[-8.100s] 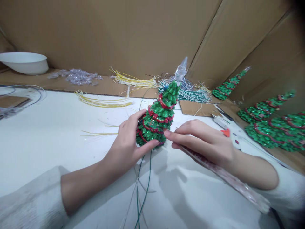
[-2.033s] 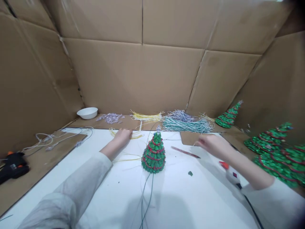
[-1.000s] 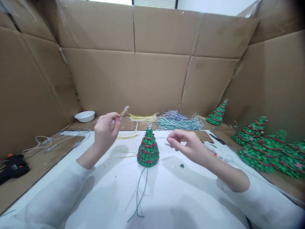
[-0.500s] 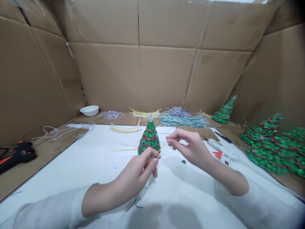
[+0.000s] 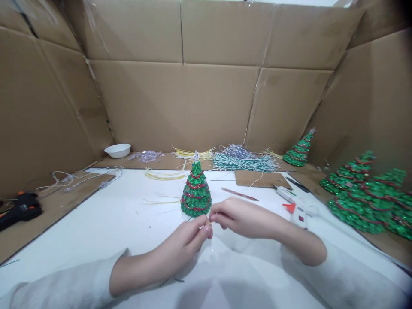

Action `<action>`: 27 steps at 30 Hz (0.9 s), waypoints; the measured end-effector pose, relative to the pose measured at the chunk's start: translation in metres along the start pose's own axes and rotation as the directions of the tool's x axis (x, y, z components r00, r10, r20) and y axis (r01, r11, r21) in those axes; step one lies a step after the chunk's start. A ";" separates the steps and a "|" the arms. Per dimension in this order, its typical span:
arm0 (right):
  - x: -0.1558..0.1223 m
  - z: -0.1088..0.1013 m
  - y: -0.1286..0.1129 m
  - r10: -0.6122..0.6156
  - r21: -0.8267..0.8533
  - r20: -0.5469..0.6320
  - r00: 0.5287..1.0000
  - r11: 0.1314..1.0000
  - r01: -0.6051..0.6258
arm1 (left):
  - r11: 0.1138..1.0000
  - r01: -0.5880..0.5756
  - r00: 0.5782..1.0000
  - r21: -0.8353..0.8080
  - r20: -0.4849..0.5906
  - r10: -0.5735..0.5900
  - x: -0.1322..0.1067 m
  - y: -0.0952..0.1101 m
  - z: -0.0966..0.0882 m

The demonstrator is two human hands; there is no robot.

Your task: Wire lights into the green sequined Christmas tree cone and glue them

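A small green glitter Christmas tree with red trim and a clear top stands upright on the white table. Just in front of its base my two hands meet fingertip to fingertip. My left hand is closed in a pinch. My right hand is pinched too, knuckles up. Both hold the thin yellow wire, which is almost wholly hidden between the fingers. Neither hand touches the tree.
Behind the tree lie yellow wire bundles and a pile of green-white wires. A white bowl sits at back left, a black glue gun at far left, a white glue gun and finished trees at right. Cardboard walls surround the table.
My left hand picked a yellow wire from the bundle and brought it in front of the tree. Both hands have since come down and together, closing the gap along the wire.
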State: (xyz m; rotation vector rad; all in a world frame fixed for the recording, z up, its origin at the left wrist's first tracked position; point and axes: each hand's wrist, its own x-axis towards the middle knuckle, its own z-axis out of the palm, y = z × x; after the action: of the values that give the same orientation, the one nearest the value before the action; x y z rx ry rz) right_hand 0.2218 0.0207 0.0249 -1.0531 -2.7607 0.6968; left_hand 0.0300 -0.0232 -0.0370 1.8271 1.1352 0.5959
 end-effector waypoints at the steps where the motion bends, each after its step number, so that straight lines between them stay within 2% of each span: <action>1: 0.002 0.002 0.000 -0.009 0.019 -0.018 1.000 1.000 0.009 | 1.000 -0.005 1.000 0.024 -0.016 0.005 0.001 0.000 -0.004; 4: 0.005 -0.003 0.005 0.062 0.036 -0.112 0.992 0.998 -0.058 | 0.998 0.006 0.995 0.062 -0.102 0.001 0.004 0.001 -0.015; 6: 0.005 -0.007 0.008 0.118 0.069 -0.122 0.986 0.992 -0.110 | 0.995 0.013 0.987 0.098 -0.160 0.003 0.006 0.003 -0.018; 9: 0.007 -0.005 0.008 0.062 0.168 -0.033 0.998 0.984 -0.055 | 0.985 -0.009 0.984 0.174 -0.174 0.040 0.009 0.004 -0.017; 12: 0.009 -0.004 0.010 -0.006 0.173 -0.025 1.000 0.985 0.010 | 0.961 -0.049 0.978 0.274 -0.180 0.101 0.012 0.005 -0.021; 13: 0.009 -0.007 0.014 -0.003 0.160 -0.032 0.999 0.987 0.008 | 0.950 -0.055 0.963 0.308 -0.235 0.132 0.012 0.006 -0.026; 14: 0.009 -0.012 0.020 0.011 0.155 -0.032 0.999 0.988 -0.006 | 0.941 -0.056 0.930 0.333 -0.325 0.170 0.014 0.007 -0.033; 16: 0.007 -0.024 0.033 0.046 0.144 -0.047 0.998 0.989 -0.038 | 0.923 -0.046 0.814 0.381 -0.522 0.256 0.017 0.010 -0.051; 18: 0.006 -0.035 0.047 0.105 0.151 -0.049 0.993 0.984 -0.096 | 0.910 -0.016 0.734 0.413 -0.613 0.292 0.024 0.015 -0.069; 20: 0.005 -0.041 0.055 0.162 0.186 -0.024 0.986 0.970 -0.155 | 0.889 -0.021 0.718 0.457 -0.612 0.332 0.035 0.020 -0.079; 23: 0.007 -0.039 0.056 0.165 0.196 -0.020 0.986 0.968 -0.158 | 0.868 -0.080 0.741 0.490 -0.553 0.381 0.055 0.027 -0.079; 27: 0.009 -0.035 0.048 0.137 0.154 -0.089 0.987 0.980 -0.123 | 0.834 -0.071 0.688 0.546 -0.579 0.438 0.078 0.031 -0.070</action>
State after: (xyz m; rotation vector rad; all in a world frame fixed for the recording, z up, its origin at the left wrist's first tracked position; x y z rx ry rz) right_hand 0.2527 0.0707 0.0336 -1.2093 -2.5306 0.8282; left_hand 0.0280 0.0696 0.0213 2.3121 1.6293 1.3550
